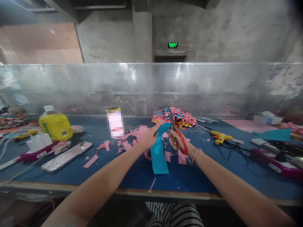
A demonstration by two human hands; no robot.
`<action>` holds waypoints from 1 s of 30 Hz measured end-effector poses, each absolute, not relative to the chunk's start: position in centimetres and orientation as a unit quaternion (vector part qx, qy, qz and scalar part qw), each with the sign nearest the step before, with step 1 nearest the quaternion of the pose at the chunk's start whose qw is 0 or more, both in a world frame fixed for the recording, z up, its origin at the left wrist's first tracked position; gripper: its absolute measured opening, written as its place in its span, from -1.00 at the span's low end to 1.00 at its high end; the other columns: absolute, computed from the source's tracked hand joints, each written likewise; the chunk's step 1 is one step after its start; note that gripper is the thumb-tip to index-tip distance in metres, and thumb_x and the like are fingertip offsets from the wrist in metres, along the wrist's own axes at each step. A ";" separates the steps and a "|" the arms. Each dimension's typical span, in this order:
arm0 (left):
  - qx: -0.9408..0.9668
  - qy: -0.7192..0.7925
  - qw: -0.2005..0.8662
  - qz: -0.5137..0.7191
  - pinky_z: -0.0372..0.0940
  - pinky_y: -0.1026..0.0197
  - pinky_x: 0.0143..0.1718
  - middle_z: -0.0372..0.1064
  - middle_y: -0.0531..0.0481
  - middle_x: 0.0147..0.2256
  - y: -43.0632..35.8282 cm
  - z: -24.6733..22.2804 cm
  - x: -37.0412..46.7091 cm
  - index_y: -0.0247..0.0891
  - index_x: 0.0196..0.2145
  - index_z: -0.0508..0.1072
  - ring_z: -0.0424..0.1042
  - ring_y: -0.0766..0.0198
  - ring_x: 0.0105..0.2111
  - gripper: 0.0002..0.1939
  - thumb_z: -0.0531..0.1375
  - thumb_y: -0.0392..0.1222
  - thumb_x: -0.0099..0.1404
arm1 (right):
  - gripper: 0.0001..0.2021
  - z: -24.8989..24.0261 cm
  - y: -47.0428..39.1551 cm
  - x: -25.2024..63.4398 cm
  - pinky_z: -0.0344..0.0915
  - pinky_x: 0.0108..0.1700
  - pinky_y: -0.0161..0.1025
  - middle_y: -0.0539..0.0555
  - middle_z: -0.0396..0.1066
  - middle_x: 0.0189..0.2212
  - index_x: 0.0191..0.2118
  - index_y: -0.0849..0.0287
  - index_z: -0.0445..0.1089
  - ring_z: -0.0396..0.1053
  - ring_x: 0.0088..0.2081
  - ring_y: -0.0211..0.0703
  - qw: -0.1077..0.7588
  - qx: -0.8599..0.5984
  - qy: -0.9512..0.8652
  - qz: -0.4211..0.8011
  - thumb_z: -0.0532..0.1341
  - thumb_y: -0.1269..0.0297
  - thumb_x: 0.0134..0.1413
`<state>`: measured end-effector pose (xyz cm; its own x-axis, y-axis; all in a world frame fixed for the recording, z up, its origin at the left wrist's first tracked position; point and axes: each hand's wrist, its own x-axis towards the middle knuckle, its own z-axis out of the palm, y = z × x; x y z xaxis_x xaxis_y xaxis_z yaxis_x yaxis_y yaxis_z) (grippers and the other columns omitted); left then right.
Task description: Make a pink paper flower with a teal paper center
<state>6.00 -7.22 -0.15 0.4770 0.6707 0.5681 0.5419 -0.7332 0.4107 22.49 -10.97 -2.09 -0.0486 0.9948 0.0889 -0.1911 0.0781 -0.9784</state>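
My left hand (148, 138) is closed on the upper part of a long blue paper strip (160, 157), thumb and fingers pinching its left edge; the rest of the strip hangs toward me, its square lower end near the front of the blue-topped table (113, 179). My right hand (177, 137) is wrapped around the red-handled scissors (183, 145), fingers through the loops, the blades pointing up and away from me beside the strip's top end. I cannot tell how far apart the blades are. A thin bracelet (194, 156) circles my right wrist.

Pink paper scraps (142, 133) lie scattered around and under my hands. Just beyond them sits a heap of fringed paper pieces (182, 116), mostly pink, with blue and yellow among them. Off to my left are a phone (68, 155) lying flat, a jug of yellow liquid (56, 126) and a purple power strip (39, 153). Off to my right I see a yellow glue gun (220, 137), another purple power strip (276, 164), and a pink sheet (243, 125). A perforated metal screen (142, 74) runs along the far side, below a green exit sign (172, 45) on the wall.
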 end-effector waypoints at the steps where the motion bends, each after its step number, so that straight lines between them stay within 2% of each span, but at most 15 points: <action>1: 0.856 0.354 0.089 0.365 0.14 -0.03 0.00 0.17 -0.05 0.07 -7.2 -0.2 6.0 -0.10 0.16 -0.02 0.22 0.07 0.01 -0.37 -0.04 -0.40 0.14 | -0.60 -2.1 -11.0 22.5 -0.15 -0.71 -0.40 -0.18 -0.03 -0.75 -0.55 0.17 0.12 -0.07 -0.75 -0.45 0.550 -0.415 -0.484 0.539 0.16 -0.11 -0.23; 19: 0.864 0.347 0.087 0.355 0.16 0.00 -0.04 0.22 -0.08 0.03 -6.9 -0.5 6.0 -0.12 0.16 -0.01 0.27 0.11 -0.04 -0.40 -0.07 -0.37 0.16 | -0.58 -2.4 -10.5 22.5 -0.15 -0.73 -0.40 -0.19 -0.02 -0.78 -0.57 0.16 0.09 -0.08 -0.77 -0.46 0.552 -0.410 -0.491 0.535 0.18 -0.11 -0.27; 26: 0.844 0.391 0.067 0.361 0.20 0.02 -0.14 0.34 -0.11 -0.08 -7.0 -0.5 6.1 -0.11 0.17 -0.03 0.34 0.09 -0.15 -0.40 -0.06 -0.34 0.17 | -0.60 -2.4 -10.5 22.6 -0.15 -0.75 -0.40 -0.18 -0.02 -0.79 -0.57 0.15 0.10 -0.09 -0.78 -0.45 0.548 -0.417 -0.489 0.535 0.17 -0.10 -0.24; 30: 0.838 0.424 0.044 0.341 0.22 0.09 -0.20 0.40 -0.08 -0.16 -6.5 -0.8 5.8 -0.11 0.19 -0.14 0.37 0.16 -0.23 -0.35 -0.06 -0.35 0.16 | -0.59 -2.3 -10.5 22.7 -0.15 -0.75 -0.42 -0.19 -0.04 -0.78 -0.57 0.17 0.11 -0.09 -0.77 -0.47 0.555 -0.409 -0.467 0.554 0.18 -0.10 -0.25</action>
